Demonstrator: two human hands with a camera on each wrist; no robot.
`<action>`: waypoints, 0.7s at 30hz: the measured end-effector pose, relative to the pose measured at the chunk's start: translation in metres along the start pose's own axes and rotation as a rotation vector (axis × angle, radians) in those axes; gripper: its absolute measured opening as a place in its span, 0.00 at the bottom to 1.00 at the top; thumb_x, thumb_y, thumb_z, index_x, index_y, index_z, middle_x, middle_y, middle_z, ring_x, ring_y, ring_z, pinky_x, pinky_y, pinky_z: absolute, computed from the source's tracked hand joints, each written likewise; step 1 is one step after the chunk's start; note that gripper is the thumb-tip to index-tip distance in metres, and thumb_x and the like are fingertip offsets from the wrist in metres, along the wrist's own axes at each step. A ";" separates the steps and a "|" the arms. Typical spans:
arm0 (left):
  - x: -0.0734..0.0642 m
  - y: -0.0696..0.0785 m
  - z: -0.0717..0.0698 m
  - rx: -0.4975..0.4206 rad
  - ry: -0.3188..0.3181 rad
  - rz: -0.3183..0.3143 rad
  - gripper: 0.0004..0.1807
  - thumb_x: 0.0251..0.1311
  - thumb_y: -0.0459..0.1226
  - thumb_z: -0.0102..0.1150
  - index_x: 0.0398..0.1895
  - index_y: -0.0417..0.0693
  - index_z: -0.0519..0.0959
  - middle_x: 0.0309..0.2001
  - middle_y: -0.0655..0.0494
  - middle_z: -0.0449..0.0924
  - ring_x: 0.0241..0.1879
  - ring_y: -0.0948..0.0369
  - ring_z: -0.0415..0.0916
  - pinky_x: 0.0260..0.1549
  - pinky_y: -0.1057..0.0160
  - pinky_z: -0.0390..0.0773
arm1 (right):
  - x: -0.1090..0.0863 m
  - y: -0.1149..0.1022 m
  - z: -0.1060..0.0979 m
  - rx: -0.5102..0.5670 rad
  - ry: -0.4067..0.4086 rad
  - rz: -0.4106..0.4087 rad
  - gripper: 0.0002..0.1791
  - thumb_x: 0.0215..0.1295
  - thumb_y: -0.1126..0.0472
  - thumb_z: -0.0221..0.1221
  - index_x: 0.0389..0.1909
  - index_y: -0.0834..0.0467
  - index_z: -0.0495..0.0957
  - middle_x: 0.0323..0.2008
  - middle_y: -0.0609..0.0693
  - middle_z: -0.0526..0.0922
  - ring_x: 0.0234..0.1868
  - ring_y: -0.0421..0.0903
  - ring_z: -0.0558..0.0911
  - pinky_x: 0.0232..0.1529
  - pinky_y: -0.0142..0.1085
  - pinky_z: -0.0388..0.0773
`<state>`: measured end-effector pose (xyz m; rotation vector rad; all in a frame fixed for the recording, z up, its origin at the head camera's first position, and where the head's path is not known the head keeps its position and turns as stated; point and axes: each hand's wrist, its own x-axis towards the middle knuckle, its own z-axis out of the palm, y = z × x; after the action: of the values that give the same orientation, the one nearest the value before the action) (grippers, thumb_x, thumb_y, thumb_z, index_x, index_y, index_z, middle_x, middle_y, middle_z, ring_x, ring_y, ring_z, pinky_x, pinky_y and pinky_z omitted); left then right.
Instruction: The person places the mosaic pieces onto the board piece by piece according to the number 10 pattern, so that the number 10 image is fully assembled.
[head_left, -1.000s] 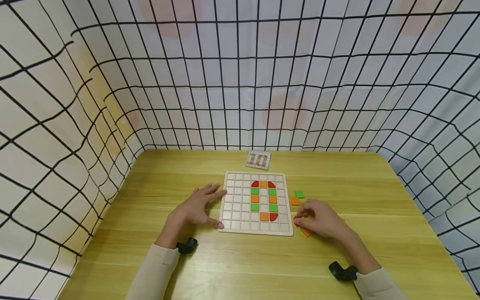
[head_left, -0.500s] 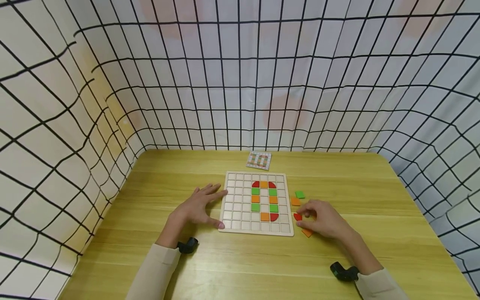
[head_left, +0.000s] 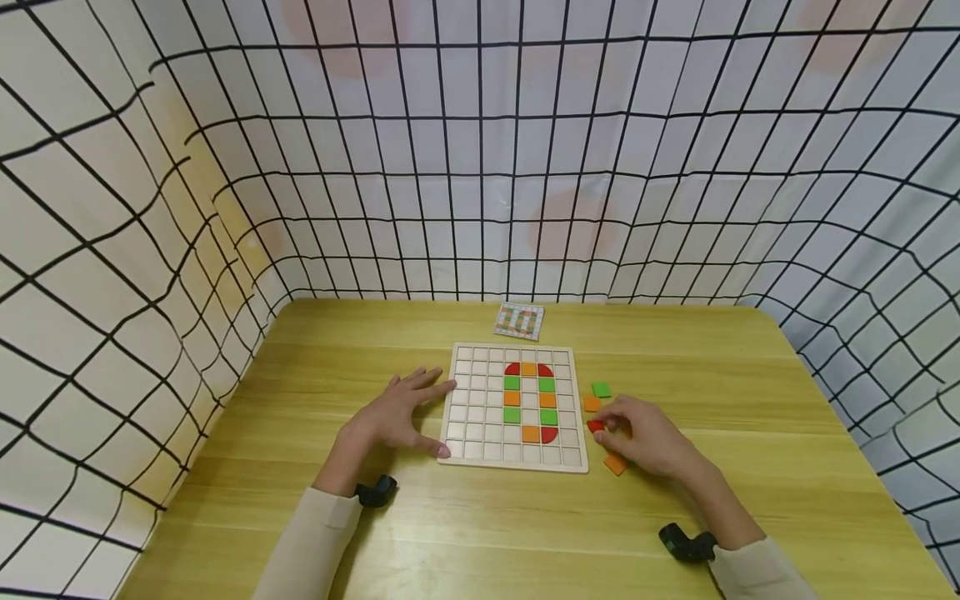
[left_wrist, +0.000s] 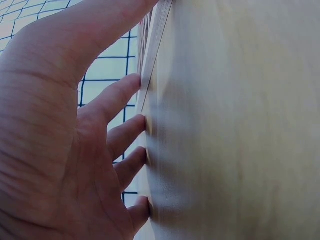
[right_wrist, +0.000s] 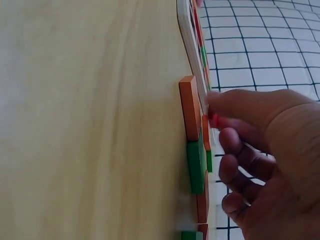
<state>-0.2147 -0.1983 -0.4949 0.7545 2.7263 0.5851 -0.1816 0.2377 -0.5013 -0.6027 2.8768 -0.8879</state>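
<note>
Sleeves [head_left: 307, 546]: pale, with black devices [head_left: 687, 543] at both wrists.
Near orange square [head_left: 616, 464]: flat on the tabletop [head_left: 480, 533], turned askew, close to the right thumb.
Right hand [head_left: 651, 437]: thumb and index fingers nearly meeting, pinching a red piece [head_left: 596, 426]; the rest loosely curled.
Red piece: between those tips, just beside the board's right edge.
Other pieces [right_wrist: 196, 165]: green and orange, near the right palm.
Left hand [head_left: 392, 414]: fingers spread wide, gripping nothing; thumb and index touch the board's left side.
Board [head_left: 477, 406]: gridded, pale wood, bearing green and orange squares plus three rounded red corners.
Far orange square [head_left: 592, 404]: right of the board.
Green square [head_left: 601, 389]: just beyond that.
Card [head_left: 519, 322]: patterned, behind the board.
Backdrop [head_left: 487, 150]: white, with black grid lines.
</note>
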 end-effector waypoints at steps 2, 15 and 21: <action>0.000 0.000 0.000 0.003 -0.003 -0.003 0.62 0.41 0.70 0.75 0.81 0.66 0.59 0.84 0.51 0.46 0.84 0.45 0.40 0.79 0.33 0.38 | 0.002 -0.003 0.001 0.021 0.010 -0.007 0.12 0.66 0.54 0.70 0.47 0.53 0.87 0.34 0.40 0.78 0.38 0.41 0.74 0.41 0.34 0.74; -0.001 0.000 0.000 0.002 0.004 0.004 0.62 0.41 0.70 0.75 0.81 0.65 0.60 0.84 0.50 0.47 0.84 0.44 0.40 0.78 0.32 0.39 | 0.028 -0.041 0.024 0.127 -0.015 -0.065 0.11 0.67 0.55 0.69 0.47 0.54 0.87 0.35 0.43 0.77 0.38 0.42 0.73 0.39 0.31 0.73; 0.000 -0.001 0.001 0.013 -0.002 -0.006 0.63 0.40 0.71 0.74 0.82 0.67 0.58 0.84 0.52 0.46 0.84 0.46 0.39 0.79 0.34 0.38 | 0.037 -0.059 0.038 0.192 -0.014 -0.113 0.10 0.67 0.55 0.69 0.45 0.54 0.87 0.31 0.43 0.76 0.34 0.41 0.73 0.33 0.29 0.71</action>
<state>-0.2145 -0.1991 -0.4959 0.7488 2.7319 0.5652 -0.1887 0.1588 -0.4982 -0.7532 2.7248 -1.1532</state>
